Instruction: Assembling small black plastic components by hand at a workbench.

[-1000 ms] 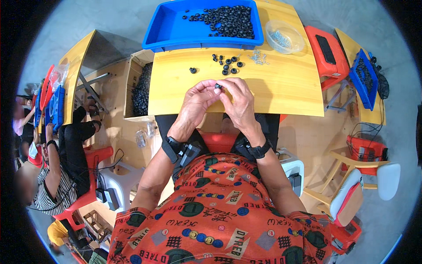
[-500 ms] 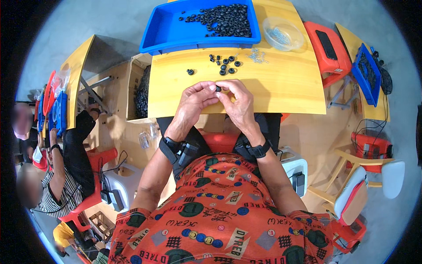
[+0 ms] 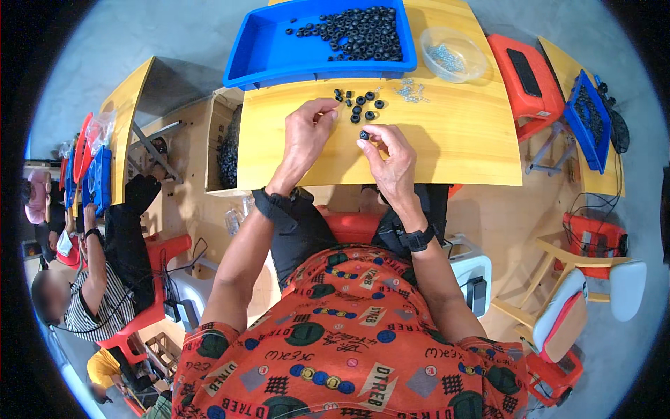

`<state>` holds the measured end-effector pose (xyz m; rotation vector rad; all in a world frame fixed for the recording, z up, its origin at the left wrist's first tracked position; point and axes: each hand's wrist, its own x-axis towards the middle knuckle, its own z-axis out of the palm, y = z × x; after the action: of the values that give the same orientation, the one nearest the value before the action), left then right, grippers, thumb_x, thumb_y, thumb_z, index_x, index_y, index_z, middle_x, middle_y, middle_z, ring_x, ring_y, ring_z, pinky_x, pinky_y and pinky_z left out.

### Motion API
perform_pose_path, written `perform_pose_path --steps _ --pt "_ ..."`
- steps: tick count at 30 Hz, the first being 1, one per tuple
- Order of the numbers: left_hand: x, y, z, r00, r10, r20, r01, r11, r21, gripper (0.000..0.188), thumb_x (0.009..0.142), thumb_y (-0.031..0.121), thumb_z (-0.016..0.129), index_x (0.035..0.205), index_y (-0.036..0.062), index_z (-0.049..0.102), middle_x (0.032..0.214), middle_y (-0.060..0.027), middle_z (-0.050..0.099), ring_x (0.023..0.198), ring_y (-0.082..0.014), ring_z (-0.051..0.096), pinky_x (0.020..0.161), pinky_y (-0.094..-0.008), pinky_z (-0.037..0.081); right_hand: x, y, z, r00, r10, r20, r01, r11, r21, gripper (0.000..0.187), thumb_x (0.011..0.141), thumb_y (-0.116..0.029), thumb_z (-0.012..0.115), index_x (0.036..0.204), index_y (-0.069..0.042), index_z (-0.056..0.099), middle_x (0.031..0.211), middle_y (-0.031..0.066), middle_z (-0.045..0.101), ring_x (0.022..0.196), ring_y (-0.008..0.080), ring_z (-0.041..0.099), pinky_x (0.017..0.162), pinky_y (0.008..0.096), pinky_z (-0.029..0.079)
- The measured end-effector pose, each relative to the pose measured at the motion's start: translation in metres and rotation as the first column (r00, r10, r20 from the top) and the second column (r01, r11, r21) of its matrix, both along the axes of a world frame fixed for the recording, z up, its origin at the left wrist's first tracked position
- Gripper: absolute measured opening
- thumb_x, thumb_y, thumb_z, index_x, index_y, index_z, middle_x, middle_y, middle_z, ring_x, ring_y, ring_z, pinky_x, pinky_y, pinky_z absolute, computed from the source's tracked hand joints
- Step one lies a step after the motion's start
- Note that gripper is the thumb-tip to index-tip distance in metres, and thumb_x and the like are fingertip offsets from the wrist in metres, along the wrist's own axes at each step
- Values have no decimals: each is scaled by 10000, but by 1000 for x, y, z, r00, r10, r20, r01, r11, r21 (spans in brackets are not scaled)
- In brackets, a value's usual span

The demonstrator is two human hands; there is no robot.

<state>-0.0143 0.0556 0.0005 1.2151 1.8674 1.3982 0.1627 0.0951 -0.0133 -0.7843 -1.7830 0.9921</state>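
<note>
Small black ring (image 3: 363, 135) pinched at fingertips of right hand (image 3: 391, 157), thumb and forefinger closed narrow on it, just above yellow table (image 3: 460, 146). Left hand (image 3: 305, 136) just beside, apart from ring, fingers curled, tips reaching toward loose black rings (image 3: 361, 105) scattered on table; whether it grips anything, cannot tell. Small metal bits (image 3: 410, 89) near rings. Beyond, blue tray (image 3: 265, 52) with heap of rings; clear bowl (image 3: 452, 52) to its right.

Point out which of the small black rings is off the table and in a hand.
The black ring pinched in the right hand; the other loose rings lie on the yellow table beyond the left hand.
</note>
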Motion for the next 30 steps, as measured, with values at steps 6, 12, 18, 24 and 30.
perform_pose_path --steps 6,12,18,24,30 --pt "2 24 -6 820 -53 -570 83 996 27 235 862 33 652 1083 71 720 889 -148 665 742 -332 669 671 -409 549 3 0 -9 1000 5 -27 -7 996 -84 204 828 -41 732 1020 -18 669 897 116 660 803 243 663 727 335 536" --pt "3 28 -12 733 -50 -678 83 996 16 189 849 71 663 1029 66 719 924 -148 654 771 -364 669 692 -462 552 3 -1 -6 1000 1 -18 -3 996 -84 198 832 -38 727 1020 -16 670 892 114 660 801 232 663 726 330 536" --pt "1 9 -11 782 0 -623 13 1000 16 160 806 57 690 961 36 724 843 -162 664 746 -357 664 698 -414 547 4 -1 -8 1000 0 -19 -2 997 -79 201 833 -47 731 1023 -18 675 904 113 664 810 232 665 733 328 538" --pt "4 -19 -4 936 53 -348 -51 999 16 160 851 46 683 1008 26 701 876 -136 711 781 -263 700 710 -349 554 3 -3 -5 999 16 -36 -17 999 -42 207 829 -49 733 1028 -22 680 918 114 670 820 234 667 746 331 539" --pt "2 -45 13 778 -66 625 77 997 9 142 912 33 681 1050 -1 693 983 -64 716 886 -172 699 816 -295 570 3 -5 5 999 48 4 -48 998 51 212 824 -42 734 1029 -18 684 952 123 690 847 236 676 763 333 540"
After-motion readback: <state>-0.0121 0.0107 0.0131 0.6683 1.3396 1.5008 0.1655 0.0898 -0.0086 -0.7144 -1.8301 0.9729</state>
